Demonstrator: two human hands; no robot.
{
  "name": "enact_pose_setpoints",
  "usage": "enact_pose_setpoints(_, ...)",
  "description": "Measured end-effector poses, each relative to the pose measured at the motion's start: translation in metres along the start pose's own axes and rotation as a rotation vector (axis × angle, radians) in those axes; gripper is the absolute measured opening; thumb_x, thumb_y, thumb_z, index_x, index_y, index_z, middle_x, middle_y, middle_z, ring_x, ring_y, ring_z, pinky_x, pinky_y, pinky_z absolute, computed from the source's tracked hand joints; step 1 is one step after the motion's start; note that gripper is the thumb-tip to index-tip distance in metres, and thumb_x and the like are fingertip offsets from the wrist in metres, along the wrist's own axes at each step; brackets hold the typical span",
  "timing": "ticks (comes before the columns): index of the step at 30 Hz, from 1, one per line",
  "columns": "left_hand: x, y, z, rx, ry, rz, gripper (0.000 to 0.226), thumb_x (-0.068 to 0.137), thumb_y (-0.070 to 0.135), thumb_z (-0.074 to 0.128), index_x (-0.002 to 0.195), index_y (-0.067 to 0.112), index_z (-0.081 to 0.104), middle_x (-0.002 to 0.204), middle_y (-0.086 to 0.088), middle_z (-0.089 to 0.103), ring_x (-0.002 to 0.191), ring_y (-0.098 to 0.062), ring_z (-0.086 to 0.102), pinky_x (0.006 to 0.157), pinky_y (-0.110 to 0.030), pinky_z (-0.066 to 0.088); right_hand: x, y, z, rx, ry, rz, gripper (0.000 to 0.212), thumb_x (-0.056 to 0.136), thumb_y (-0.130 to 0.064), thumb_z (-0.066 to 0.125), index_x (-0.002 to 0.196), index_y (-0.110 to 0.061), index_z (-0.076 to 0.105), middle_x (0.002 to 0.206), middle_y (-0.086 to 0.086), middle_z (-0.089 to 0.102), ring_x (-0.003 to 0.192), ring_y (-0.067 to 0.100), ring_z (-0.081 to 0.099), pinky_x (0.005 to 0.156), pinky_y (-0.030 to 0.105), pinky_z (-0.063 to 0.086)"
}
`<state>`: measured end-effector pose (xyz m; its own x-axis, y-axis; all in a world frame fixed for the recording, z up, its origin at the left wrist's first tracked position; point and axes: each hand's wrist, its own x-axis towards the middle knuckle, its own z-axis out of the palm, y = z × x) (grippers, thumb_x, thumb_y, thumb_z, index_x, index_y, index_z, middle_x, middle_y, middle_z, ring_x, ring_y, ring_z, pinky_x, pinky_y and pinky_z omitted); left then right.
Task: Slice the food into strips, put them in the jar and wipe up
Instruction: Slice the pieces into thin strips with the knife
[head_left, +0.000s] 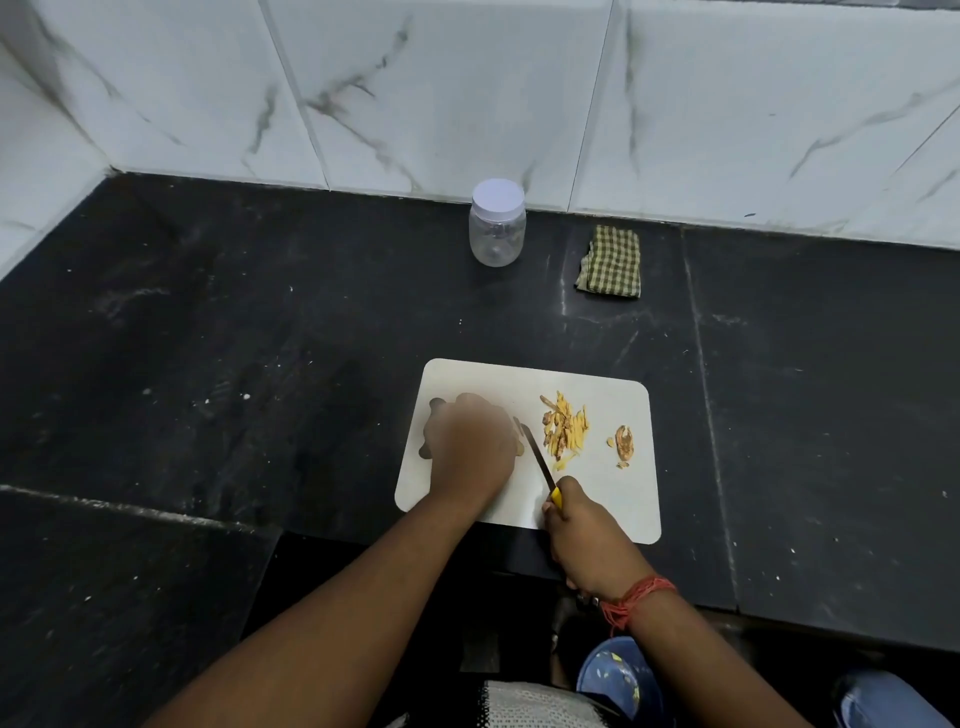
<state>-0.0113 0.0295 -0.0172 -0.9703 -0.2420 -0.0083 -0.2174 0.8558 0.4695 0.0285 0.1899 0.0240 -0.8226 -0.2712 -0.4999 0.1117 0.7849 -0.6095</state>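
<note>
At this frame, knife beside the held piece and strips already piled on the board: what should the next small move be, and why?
Probably press the knife down for another cut. The right hand grips its yellow handle, the blade lies just right of the piece under the left hand, and cut strips lie piled on the board. The jar is capped and the cloth untouched, so slicing likely isn't finished.

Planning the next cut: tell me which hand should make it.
Right. The right hand already grips the knife, blade beside the food piece that the left hand steadies on the board.
</note>
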Motion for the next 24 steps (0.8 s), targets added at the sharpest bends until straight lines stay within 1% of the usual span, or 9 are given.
enact_pose_setpoints(2, -0.001, -0.002, 0.001, -0.01, 0.008, -0.001, 0.01, 0.095, 0.029, 0.058, 0.1, 0.028, 0.066, 0.121, 0.006, 0.05, 0.119, -0.02, 0.04, 0.109, -0.041, 0.027, -0.001, -0.001, 0.0, -0.01, 0.001, -0.011, 0.013, 0.102, -0.023, 0.035, 0.098, -0.011, 0.037, 0.074, 0.012, 0.055, 0.05, 0.018, 0.044, 0.047, 0.025, 0.036)
enact_pose_setpoints(4, -0.002, -0.003, 0.0, -0.007, 0.006, 0.007, 0.011, 0.094, 0.029, 0.059, 0.102, 0.028, 0.066, 0.121, 0.006, 0.05, 0.119, -0.019, 0.039, 0.109, -0.039, 0.025, -0.001, -0.001, 0.001, -0.025, 0.004, -0.026, 0.012, 0.102, -0.022, 0.035, 0.097, -0.011, 0.036, 0.071, 0.008, 0.052, 0.048, 0.017, 0.043, 0.046, 0.026, 0.035)
enact_pose_setpoints(8, -0.004, -0.002, -0.001, -0.022, 0.004, 0.006, 0.014, 0.091, 0.032, 0.063, 0.104, 0.028, 0.067, 0.121, 0.006, 0.051, 0.119, -0.019, 0.04, 0.109, -0.039, 0.026, 0.001, -0.002, 0.002, -0.085, 0.022, -0.066, 0.011, 0.102, -0.02, 0.037, 0.097, -0.011, 0.035, 0.068, 0.003, 0.048, 0.05, 0.016, 0.043, 0.053, 0.028, 0.035)
enact_pose_setpoints(12, -0.003, -0.002, 0.0, -0.028, -0.001, -0.022, 0.015, 0.09, 0.034, 0.065, 0.104, 0.029, 0.065, 0.122, 0.007, 0.049, 0.12, -0.019, 0.039, 0.11, -0.039, 0.025, 0.002, -0.002, 0.002, -0.154, 0.028, -0.086, 0.01, 0.102, -0.018, 0.036, 0.096, -0.011, 0.033, 0.067, -0.001, 0.043, 0.061, 0.024, 0.045, 0.056, 0.032, 0.028)
enact_pose_setpoints(14, -0.003, -0.001, 0.001, -0.033, -0.002, -0.037, 0.015, 0.089, 0.034, 0.066, 0.103, 0.03, 0.065, 0.122, 0.008, 0.049, 0.121, -0.019, 0.039, 0.11, -0.039, 0.025, 0.004, -0.001, 0.003, -0.172, 0.027, -0.084, 0.008, 0.102, -0.017, 0.035, 0.096, -0.011, 0.033, 0.067, -0.001, 0.042, 0.064, 0.025, 0.046, 0.058, 0.032, 0.029)
enact_pose_setpoints(16, -0.003, 0.0, 0.002, -0.046, -0.001, -0.05, 0.015, 0.088, 0.034, 0.067, 0.103, 0.03, 0.064, 0.123, 0.008, 0.049, 0.121, -0.02, 0.039, 0.11, -0.04, 0.026, 0.006, -0.001, 0.003, -0.178, 0.031, -0.081, 0.007, 0.102, -0.015, 0.035, 0.096, -0.012, 0.033, 0.069, 0.0, 0.045, 0.065, 0.026, 0.047, 0.058, 0.032, 0.029)
enact_pose_setpoints(19, -0.004, 0.0, 0.003, -0.057, -0.005, -0.065, 0.014, 0.089, 0.034, 0.067, 0.102, 0.03, 0.063, 0.124, 0.008, 0.048, 0.122, -0.02, 0.037, 0.109, -0.038, 0.026, 0.007, -0.003, 0.003, -0.185, 0.026, -0.074, 0.005, 0.101, -0.013, 0.036, 0.097, -0.012, 0.033, 0.08, 0.011, 0.055, 0.067, 0.026, 0.046, 0.059, 0.032, 0.029)
enact_pose_setpoints(24, -0.004, 0.0, 0.004, -0.043, -0.002, -0.068, 0.015, 0.09, 0.034, 0.067, 0.103, 0.03, 0.062, 0.126, 0.007, 0.047, 0.123, -0.021, 0.037, 0.108, -0.038, 0.027, 0.01, -0.006, 0.005, -0.181, 0.017, -0.067, 0.006, 0.101, -0.013, 0.037, 0.096, -0.012, 0.033, 0.088, 0.018, 0.061, 0.067, 0.027, 0.046, 0.06, 0.032, 0.03)
